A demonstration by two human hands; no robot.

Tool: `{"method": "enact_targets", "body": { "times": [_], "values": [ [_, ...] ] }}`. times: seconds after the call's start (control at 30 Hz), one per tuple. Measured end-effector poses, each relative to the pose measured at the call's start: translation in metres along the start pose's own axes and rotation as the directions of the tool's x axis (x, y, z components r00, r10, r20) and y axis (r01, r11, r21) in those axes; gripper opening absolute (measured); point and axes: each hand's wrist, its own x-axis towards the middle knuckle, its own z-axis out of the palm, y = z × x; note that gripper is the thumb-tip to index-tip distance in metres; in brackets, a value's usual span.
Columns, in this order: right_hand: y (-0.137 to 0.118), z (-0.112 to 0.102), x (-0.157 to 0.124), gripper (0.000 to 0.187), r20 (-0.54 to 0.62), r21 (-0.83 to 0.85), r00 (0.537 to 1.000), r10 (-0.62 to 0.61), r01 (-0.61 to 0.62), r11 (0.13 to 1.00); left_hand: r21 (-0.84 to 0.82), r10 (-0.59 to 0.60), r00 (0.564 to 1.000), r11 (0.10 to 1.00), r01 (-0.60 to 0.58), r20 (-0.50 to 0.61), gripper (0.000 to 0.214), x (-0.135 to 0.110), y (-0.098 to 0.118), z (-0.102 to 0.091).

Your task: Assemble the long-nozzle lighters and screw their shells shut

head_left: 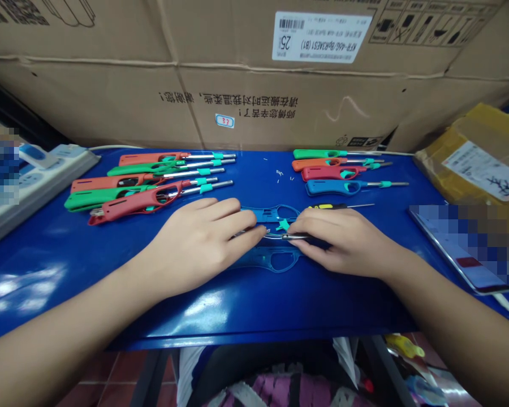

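My left hand (206, 243) is closed, its fingertips pinching a small part at one end of a thin pale wire (274, 236); the fingers hide most of that part. My right hand (348, 237) pinches a metal lighter tube (294, 237), which meets the other end of the wire. Under and between my hands lie two blue lighter shell halves: one behind (265, 215), one nearer me (261, 258). A small teal trigger piece (283, 225) sits between them, close to my right fingertips. Just behind my right hand rests a screwdriver (328, 207) with a yellow and black handle.
Several long-necked lighters (142, 198) lie at the left, more (333, 172) at the back right. White scraps (279, 172) dot the blue table (203, 311). A cardboard box (237, 85) walls the back. A power strip (29, 181), phone (462, 249) and yellow-taped parcel (475, 152) flank the sides.
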Motion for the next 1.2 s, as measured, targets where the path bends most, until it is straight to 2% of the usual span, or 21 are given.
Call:
{"method": "enact_targets", "body": {
  "times": [0.93, 1.07, 1.2],
  "values": [
    [0.001, 0.003, 0.002, 0.012, -0.001, 0.003, 1.000, -0.010, 0.010, 1.000, -0.063, -0.025, 1.000, 0.998, 0.026, 0.015, 0.017, 0.000, 0.004, 0.000],
    [0.000, 0.005, 0.001, 0.011, -0.006, 0.012, 0.999, -0.042, 0.042, 0.999, -0.142, -0.051, 0.998, 0.989, 0.045, -0.035, 0.016, 0.000, 0.010, 0.006],
    [0.000, 0.007, 0.000, 0.013, -0.002, 0.004, 0.999, -0.047, 0.047, 0.999, -0.346, -0.157, 0.984, 0.931, 0.118, -0.087, 0.014, -0.001, 0.015, 0.016]
  ]
}}
